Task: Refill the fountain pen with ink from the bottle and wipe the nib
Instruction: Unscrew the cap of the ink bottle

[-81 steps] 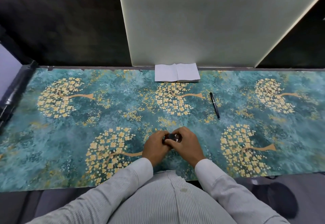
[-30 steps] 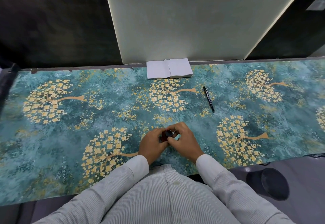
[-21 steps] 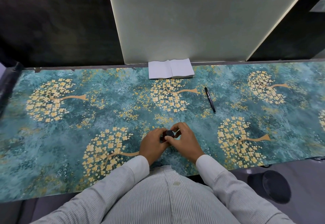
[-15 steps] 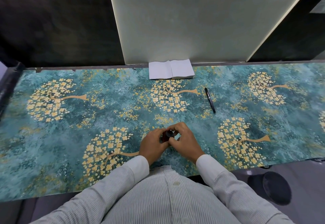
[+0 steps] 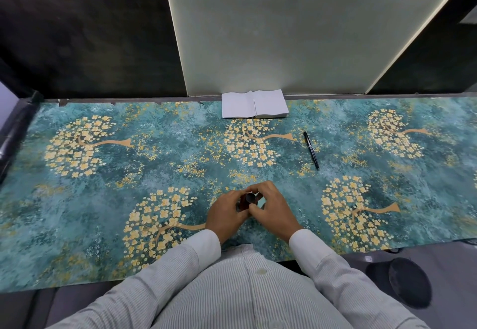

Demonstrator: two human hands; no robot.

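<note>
A small dark ink bottle (image 5: 245,202) stands near the table's front edge, mostly hidden between my hands. My left hand (image 5: 225,213) wraps its body. The fingers of my right hand (image 5: 271,209) close around its round black cap (image 5: 250,197). A black fountain pen (image 5: 311,153), capped, lies farther back to the right on the teal cloth, apart from both hands. A white stack of tissues (image 5: 254,107) rests against the wall at the back centre.
The table (image 5: 103,194) wears a teal cloth with gold flower trees. A pale wall panel (image 5: 284,31) rises behind it. A dark round object (image 5: 402,283) sits on the floor at the lower right. A black roll (image 5: 15,132) borders the left end.
Both hands stay on the bottle; my right fingers have shifted slightly around the cap. The pen and tissues have not moved. The camera view drifted a little.
</note>
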